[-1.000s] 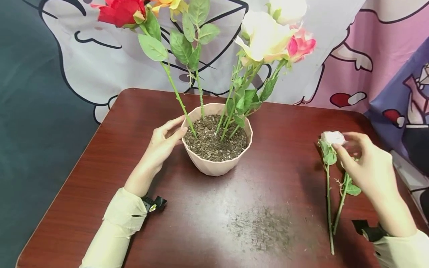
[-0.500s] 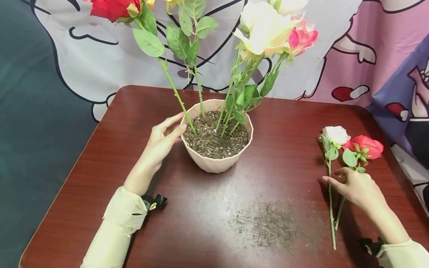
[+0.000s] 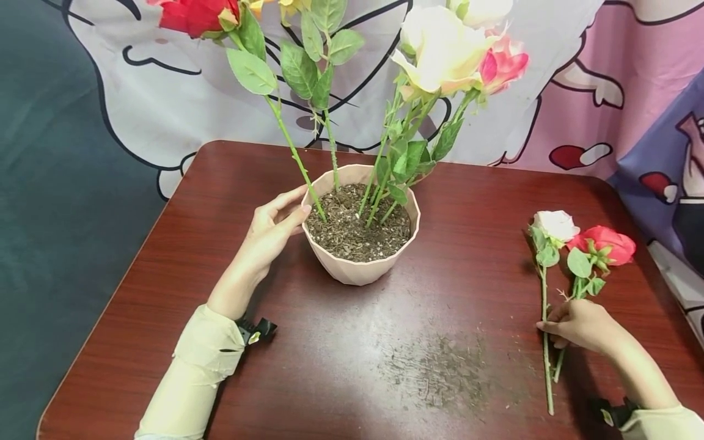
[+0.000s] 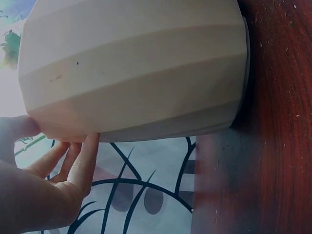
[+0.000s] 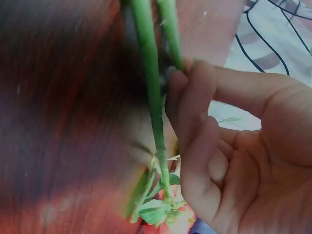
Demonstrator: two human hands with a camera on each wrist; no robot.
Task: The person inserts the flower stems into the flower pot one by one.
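A pale pink faceted flowerpot [image 3: 357, 269] full of soil [image 3: 357, 238] stands on the table, with several tall roses upright in it. My left hand [image 3: 269, 229] holds it by the left side, thumb at the rim and the other fingers against the outer wall, as the left wrist view also shows. On the right lie a white rose [image 3: 555, 226] and a red rose [image 3: 610, 246], stems side by side. My right hand [image 3: 585, 324] pinches the white rose's stem low down between thumb and fingers, beside the red rose's stem.
Loose soil [image 3: 440, 370] is scattered over the reddish-brown table [image 3: 308, 373] in front of the pot. Behind the table hangs a printed cartoon cloth [image 3: 148, 104]. The potted white rose [image 3: 442, 52] and red rose [image 3: 198, 15] reach high above the rim.
My right hand has moved from the lying rose heads down toward the lower stems, uncovering the red rose, and its fingers have closed at the white rose's stem. My left hand stays on the pot.
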